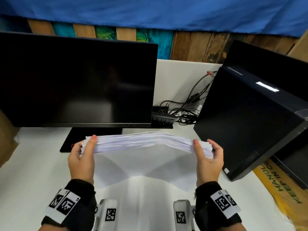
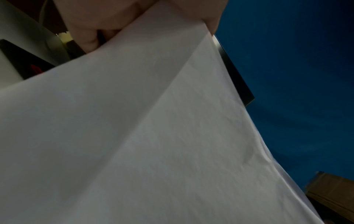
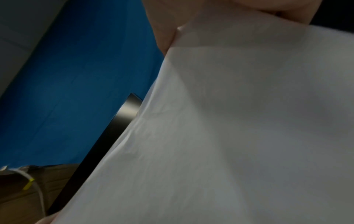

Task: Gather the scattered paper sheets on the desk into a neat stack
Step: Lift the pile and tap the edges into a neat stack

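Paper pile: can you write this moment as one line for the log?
step: squaring sheets | left hand: grips paper pile left end | right hand: grips right end | pile: upright on desk, edges uneven

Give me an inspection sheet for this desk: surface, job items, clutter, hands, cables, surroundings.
Surface: white desk, lit unevenly, with shadows under the hands.
Job's things: paper stack held upright, edges on both sides fanned and uneven; whether its bottom edge touches the desk cannot be told.
Clutter: nothing seen loose on the desk.
Hands: left hand grips the stack's left edge, thumb on the near face; right hand grips the right edge the same way.
Cables: black cables tangled behind the stack, between monitor and PC tower.
Surroundings: dark monitor at the back left, black PC tower at the right, blue cloth above wooden boards.
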`<act>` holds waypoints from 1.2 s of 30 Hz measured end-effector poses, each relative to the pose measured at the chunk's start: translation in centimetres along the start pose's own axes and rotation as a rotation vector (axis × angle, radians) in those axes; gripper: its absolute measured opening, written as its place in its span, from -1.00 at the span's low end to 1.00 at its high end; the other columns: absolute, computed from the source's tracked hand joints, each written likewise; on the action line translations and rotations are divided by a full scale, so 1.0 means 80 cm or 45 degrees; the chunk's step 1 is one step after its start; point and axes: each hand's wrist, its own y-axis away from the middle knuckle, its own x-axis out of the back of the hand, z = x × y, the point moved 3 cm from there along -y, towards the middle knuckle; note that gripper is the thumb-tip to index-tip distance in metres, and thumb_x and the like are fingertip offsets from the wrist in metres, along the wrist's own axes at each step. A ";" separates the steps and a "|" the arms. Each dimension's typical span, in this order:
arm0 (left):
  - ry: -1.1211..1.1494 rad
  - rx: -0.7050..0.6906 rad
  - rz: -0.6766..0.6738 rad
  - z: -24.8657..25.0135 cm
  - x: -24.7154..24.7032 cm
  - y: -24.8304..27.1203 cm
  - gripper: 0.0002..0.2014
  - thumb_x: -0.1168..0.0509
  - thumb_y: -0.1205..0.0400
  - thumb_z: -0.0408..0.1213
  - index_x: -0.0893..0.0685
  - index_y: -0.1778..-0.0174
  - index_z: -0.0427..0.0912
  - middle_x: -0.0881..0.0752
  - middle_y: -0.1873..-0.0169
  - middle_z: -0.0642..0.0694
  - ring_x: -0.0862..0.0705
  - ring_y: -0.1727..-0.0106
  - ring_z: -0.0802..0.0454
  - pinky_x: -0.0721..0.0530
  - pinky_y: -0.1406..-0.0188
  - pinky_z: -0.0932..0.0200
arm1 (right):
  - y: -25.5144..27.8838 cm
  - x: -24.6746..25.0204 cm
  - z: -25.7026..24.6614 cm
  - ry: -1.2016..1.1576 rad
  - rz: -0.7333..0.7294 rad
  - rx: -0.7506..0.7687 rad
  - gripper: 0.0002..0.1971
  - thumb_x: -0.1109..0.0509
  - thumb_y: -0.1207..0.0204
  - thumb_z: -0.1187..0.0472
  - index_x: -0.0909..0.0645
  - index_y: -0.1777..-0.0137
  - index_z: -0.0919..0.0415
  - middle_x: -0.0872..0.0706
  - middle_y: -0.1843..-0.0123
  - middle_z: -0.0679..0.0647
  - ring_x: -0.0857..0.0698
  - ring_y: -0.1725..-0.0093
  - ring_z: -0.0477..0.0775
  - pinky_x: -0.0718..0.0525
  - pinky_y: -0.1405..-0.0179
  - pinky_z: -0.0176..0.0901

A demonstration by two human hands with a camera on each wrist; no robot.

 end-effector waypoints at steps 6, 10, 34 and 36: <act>0.004 0.017 -0.017 -0.003 0.002 0.001 -0.83 -0.36 -0.53 -0.09 -0.58 0.35 0.01 -0.56 0.28 0.09 -0.53 0.22 0.19 -0.45 0.10 0.32 | 0.001 -0.004 -0.008 0.140 -0.029 0.077 -0.60 -0.54 -0.34 0.17 -0.53 -0.14 0.08 -0.52 0.09 -0.23 -0.49 0.00 -0.30 -0.43 0.10 -0.56; 0.010 0.024 -0.009 0.002 0.003 0.003 -0.80 -0.33 -0.54 -0.04 -0.58 0.32 -0.04 -0.56 0.29 0.05 -0.53 0.24 0.17 -0.45 0.11 0.32 | -0.007 0.000 -0.004 0.094 0.026 0.006 -0.73 -0.53 -0.35 0.13 -0.61 0.04 0.25 -0.63 0.15 -0.06 -0.59 0.06 -0.06 -0.52 -0.01 -0.31; -0.017 0.069 -0.009 0.006 0.001 0.001 -0.88 -0.40 -0.49 -0.09 -0.60 0.29 0.03 -0.64 0.16 0.08 -0.57 0.08 0.15 -0.44 0.02 0.33 | -0.003 0.005 0.003 0.169 -0.086 0.030 -0.95 -0.40 -0.48 0.30 -0.61 0.13 0.28 -0.65 0.19 -0.06 -0.61 0.22 -0.39 -0.50 0.08 -0.42; -0.024 0.113 0.005 0.005 0.003 -0.001 -0.86 -0.42 -0.46 -0.05 -0.62 0.25 0.02 -0.63 0.13 0.01 -0.55 0.04 0.07 -0.43 -0.04 0.25 | -0.002 0.006 0.001 0.169 -0.108 0.043 -0.97 -0.38 -0.49 0.34 -0.60 0.17 0.29 -0.64 0.22 -0.02 -0.61 0.32 -0.43 -0.51 0.24 -0.58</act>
